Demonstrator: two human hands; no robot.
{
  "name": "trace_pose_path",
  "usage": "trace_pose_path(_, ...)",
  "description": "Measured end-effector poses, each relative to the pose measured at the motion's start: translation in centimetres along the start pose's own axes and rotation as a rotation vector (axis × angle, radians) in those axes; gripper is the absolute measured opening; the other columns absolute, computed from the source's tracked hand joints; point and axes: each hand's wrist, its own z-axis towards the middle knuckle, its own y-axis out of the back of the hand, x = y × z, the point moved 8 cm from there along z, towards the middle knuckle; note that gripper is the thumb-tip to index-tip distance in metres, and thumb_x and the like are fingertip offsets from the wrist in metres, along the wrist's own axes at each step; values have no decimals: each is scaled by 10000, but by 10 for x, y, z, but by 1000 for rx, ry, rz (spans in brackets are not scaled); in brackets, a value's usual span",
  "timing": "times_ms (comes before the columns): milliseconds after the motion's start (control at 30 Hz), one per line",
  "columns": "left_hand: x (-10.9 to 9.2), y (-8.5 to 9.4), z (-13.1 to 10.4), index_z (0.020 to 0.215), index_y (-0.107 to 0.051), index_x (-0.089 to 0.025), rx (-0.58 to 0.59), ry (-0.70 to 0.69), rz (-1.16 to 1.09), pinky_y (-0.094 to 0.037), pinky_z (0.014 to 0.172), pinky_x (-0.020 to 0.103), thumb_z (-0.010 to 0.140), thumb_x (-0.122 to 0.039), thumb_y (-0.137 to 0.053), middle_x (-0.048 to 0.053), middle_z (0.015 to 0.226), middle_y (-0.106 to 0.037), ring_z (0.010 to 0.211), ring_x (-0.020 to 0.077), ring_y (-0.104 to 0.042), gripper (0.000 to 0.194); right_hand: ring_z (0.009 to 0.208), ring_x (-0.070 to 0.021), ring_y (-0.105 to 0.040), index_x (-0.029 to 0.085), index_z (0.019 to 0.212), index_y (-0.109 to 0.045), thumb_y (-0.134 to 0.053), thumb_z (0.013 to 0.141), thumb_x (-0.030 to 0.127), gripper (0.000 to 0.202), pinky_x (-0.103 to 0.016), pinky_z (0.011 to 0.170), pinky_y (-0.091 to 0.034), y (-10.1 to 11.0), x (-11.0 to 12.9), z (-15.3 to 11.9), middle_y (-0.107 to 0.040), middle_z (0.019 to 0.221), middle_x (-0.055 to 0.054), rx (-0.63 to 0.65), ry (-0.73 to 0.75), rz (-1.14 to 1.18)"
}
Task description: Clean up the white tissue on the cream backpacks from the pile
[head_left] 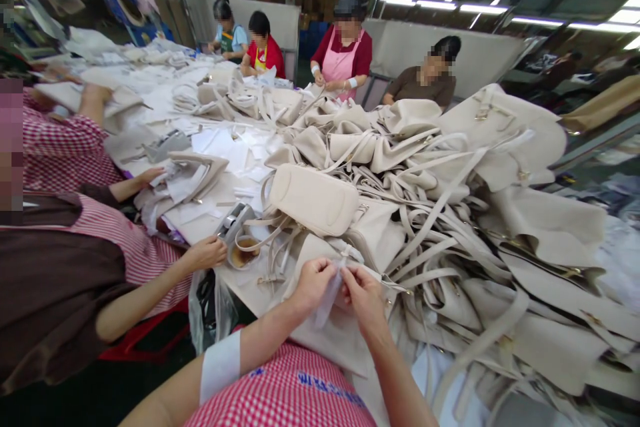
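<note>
Both my hands meet over a beige handbag (345, 347) at the table's front edge. Between them hangs a thin, translucent whitish sheet (326, 303), perhaps tissue or plastic. My left hand (314, 285) pinches its upper end, with the rest drooping below the fingers. Close beside it, the fingertips of my right hand (361, 290) are also pinched at the sheet's top edge. Just behind my hands a bag's strap end (345, 250) shows, wrapped in something white. Another beige bag (314, 199) lies on its side beyond, its base facing me.
A large heap of beige bags (500, 213) with tangled straps covers the right and middle. At left are a bowl of brown liquid (243, 253), a grey metal tool (235, 220) and a co-worker's hand (209, 252). White papers (225, 150) lie beyond; several people work around the table.
</note>
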Motion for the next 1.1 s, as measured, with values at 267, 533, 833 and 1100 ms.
trace_pose_path(267, 1, 9, 5, 725, -509, -192, -117, -47, -15, -362, 575, 231, 708, -217, -614, -57, 603, -506, 557, 106, -461, 110, 458, -106, -419, 200, 758, -683, -774, 622, 558, 394, -223, 420, -367, -15, -7, -2, -496, 514, 53, 42, -3, 97)
trace_pose_path(533, -17, 9, -17, 766, -624, -169, -166, -250, 207, -440, 727, 268, 783, -205, -589, 18, 780, -625, 756, 160, -571, 53, 453, -120, -442, 205, 777, -664, -734, 670, 556, 373, -236, 426, -383, -19, -15, 1, -514, 512, 50, 30, 3, 85)
trace_pose_path(833, -11, 13, -10, 729, -639, -160, -128, -209, 135, -462, 671, 259, 738, -220, -607, 5, 699, -636, 677, 149, -584, 68, 737, -219, -586, 193, 736, -739, -705, 716, 498, 307, -327, 704, -453, -6, 5, -4, -706, 742, -49, -43, 149, -158)
trace_pose_path(1100, -3, 12, -11, 682, -668, -156, -57, -113, -44, -459, 635, 226, 641, -313, -758, -7, 652, -665, 637, 126, -584, 186, 579, -143, -534, 187, 660, -661, -709, 648, 544, 361, -272, 562, -435, -24, -13, -3, -622, 611, 8, -16, -24, 126)
